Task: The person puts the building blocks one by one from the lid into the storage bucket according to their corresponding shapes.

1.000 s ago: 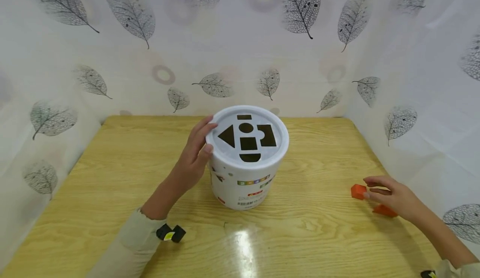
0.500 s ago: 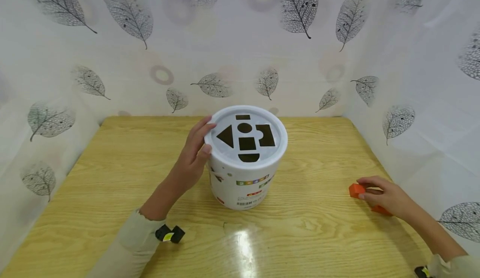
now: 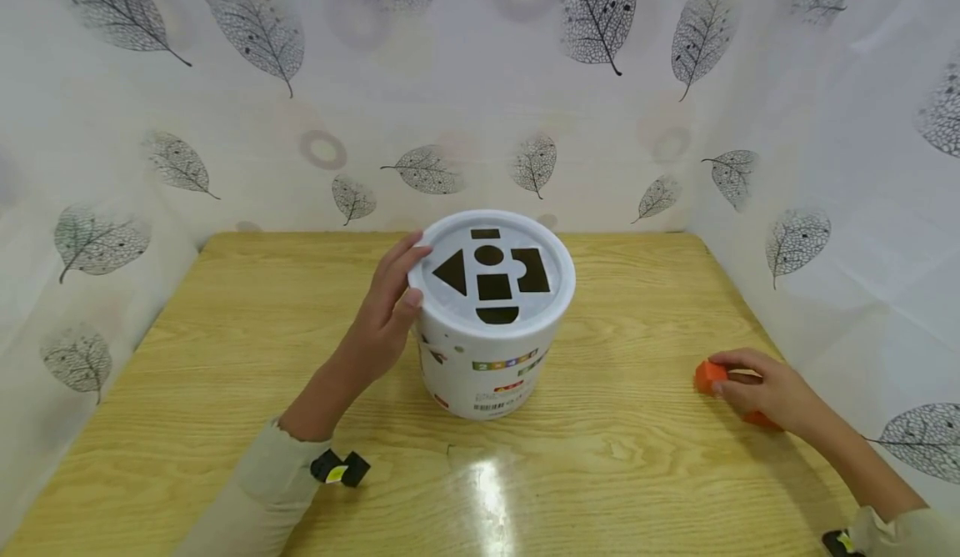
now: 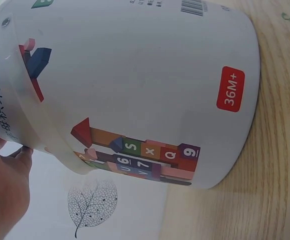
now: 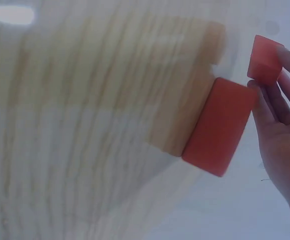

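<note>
A white bucket (image 3: 480,373) stands upright on the table, its lid (image 3: 525,311) cut with several shaped holes. My left hand (image 3: 378,315) rests against the left side of the lid's rim, thumb nearer to me and fingertips at the edge. In the left wrist view the bucket (image 4: 135,75) bears printed toy blocks. At the right of the table my right hand (image 3: 768,394) pinches a small orange-red block (image 3: 711,376) between thumb and fingers. Under that hand lies a second red block (image 3: 762,421), partly hidden; the right wrist view shows it as a rectangular block (image 5: 219,127).
The wooden table (image 3: 615,457) carries the bucket near its middle. A leaf-printed white sheet (image 3: 480,98) rises behind and along both sides, with its right part close to my right hand. Black wrist straps (image 3: 340,467) sit on both sleeves.
My right hand has moved slightly left and closed its fingertips on the small orange-red block, which has shifted a little left. The left hand and bucket keep their place.
</note>
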The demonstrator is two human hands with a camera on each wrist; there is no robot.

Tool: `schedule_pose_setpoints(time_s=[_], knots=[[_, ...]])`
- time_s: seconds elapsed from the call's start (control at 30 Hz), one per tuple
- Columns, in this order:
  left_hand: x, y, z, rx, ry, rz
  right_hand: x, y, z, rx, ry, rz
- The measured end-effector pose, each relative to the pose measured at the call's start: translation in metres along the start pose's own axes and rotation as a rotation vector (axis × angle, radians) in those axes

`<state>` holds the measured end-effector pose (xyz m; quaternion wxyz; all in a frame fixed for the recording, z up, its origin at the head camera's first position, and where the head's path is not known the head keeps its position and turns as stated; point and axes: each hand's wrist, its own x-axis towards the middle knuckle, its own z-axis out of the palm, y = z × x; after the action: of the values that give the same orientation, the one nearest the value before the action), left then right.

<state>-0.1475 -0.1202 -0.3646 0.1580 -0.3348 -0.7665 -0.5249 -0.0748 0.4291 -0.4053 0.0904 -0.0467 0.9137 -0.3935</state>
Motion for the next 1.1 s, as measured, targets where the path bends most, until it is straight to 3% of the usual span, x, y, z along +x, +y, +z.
schedule_pose_setpoints(time_s=[0.43,0.7,1.1], knots=[[0.000,0.001,0.000,-0.021,0.009,0.016,0.005,-0.043,0.006,0.013,0.046,-0.091],[0.000,0.002,-0.001,-0.016,0.006,0.009,0.008,-0.083,0.011,-0.013,0.096,-0.189],[0.000,0.002,0.000,-0.027,0.005,0.006,0.022,-0.137,0.020,-0.014,0.097,-0.384]])
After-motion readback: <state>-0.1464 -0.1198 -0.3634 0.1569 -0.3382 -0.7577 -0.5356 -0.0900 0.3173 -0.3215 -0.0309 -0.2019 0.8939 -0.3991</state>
